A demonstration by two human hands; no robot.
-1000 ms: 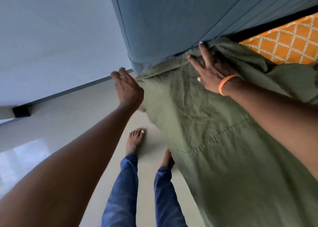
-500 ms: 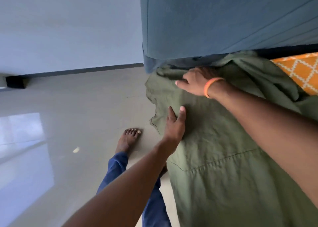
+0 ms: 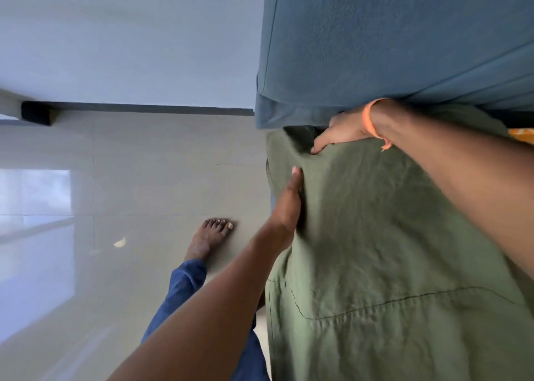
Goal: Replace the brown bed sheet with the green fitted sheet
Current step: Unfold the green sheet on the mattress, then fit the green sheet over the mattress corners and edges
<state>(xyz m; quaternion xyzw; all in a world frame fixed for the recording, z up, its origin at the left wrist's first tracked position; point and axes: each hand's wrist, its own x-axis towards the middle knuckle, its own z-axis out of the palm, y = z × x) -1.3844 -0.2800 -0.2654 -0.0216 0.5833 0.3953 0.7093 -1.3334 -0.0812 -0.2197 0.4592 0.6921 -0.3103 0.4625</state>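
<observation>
From my remote view, straight fingers of the left hand [image 3: 289, 201] press flat against the green fitted sheet [image 3: 390, 250] at the bed's corner edge. The right hand [image 3: 341, 133], an orange band [image 3: 368, 119] at its wrist, pushes fingertips into the sheet beneath the blue headboard [image 3: 390, 39]; I cannot tell its grip. A bare foot [image 3: 211, 236] stands on the tiled floor [image 3: 130, 164].

A person's left hand [image 3: 289, 200] presses flat against the green sheet [image 3: 390, 250] at frame center while the right hand [image 3: 339, 132], orange band [image 3: 371, 119] at the wrist, tucks its corner beneath the blue headboard [image 3: 390, 39] at upper right, bare foot [image 3: 211, 237] on tile.
</observation>
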